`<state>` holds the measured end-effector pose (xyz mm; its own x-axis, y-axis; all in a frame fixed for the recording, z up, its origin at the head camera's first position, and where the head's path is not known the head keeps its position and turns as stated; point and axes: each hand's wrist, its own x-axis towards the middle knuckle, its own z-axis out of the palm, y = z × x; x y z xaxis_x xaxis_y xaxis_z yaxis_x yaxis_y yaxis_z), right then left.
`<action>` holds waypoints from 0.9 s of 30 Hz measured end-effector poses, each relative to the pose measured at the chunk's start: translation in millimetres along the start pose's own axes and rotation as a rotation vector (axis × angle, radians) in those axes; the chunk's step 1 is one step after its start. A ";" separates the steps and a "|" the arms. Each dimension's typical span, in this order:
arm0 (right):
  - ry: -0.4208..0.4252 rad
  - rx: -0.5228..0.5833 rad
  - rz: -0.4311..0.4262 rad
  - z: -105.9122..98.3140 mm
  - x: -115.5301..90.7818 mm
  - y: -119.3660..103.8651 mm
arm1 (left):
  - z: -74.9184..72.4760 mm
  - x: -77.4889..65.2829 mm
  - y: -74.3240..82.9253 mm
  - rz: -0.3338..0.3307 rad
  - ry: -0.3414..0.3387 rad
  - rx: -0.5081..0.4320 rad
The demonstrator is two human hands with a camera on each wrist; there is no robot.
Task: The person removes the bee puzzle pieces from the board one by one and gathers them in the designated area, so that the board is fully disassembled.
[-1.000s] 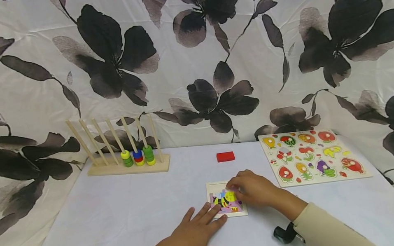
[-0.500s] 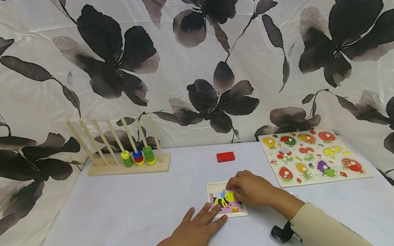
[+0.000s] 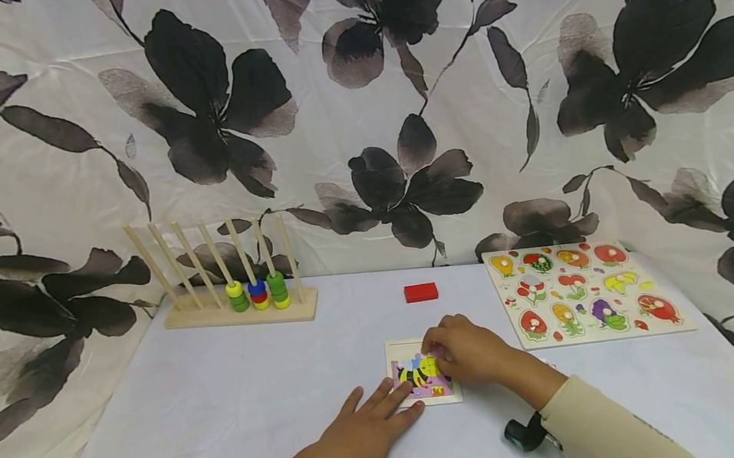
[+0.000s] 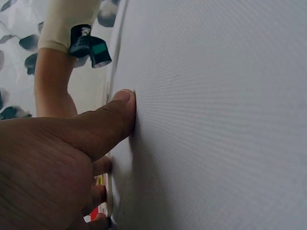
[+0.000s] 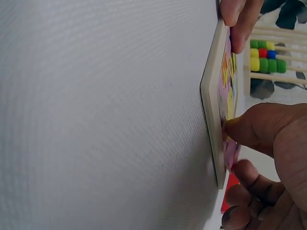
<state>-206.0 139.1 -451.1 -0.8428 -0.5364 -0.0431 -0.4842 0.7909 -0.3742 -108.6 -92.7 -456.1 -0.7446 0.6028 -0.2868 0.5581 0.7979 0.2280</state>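
Fingers spread straight, the left hand (image 3: 360, 439) rests on the near left of the bee puzzle (image 3: 421, 378); the right hand (image 3: 473, 350) pinches a pink piece (image 5: 231, 153) at its far right. Farther lie the fruit board (image 3: 591, 294), right, red block (image 3: 421, 293), and peg rack (image 3: 239, 317), far left.

Even head-view light, 2 dimmer wrist views, soft shadows on tablecloth (image 5: 120, 105)
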 end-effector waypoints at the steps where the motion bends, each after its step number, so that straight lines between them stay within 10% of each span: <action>1: 0.006 -0.001 0.004 -0.2 -0.2 -0.4 | -0.2 0.0 0.1 -0.001 -0.001 0.000; 27: 0.081 -0.066 -0.008 -2.5 -3.3 -0.5 | 0.0 0.4 -0.2 -0.007 -0.011 -0.012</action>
<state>-203.6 141.2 -448.4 -0.8540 -0.5191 0.0355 -0.5029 0.8061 -0.3118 -108.9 -92.7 -456.3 -0.7441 0.5976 -0.2987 0.5487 0.8017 0.2371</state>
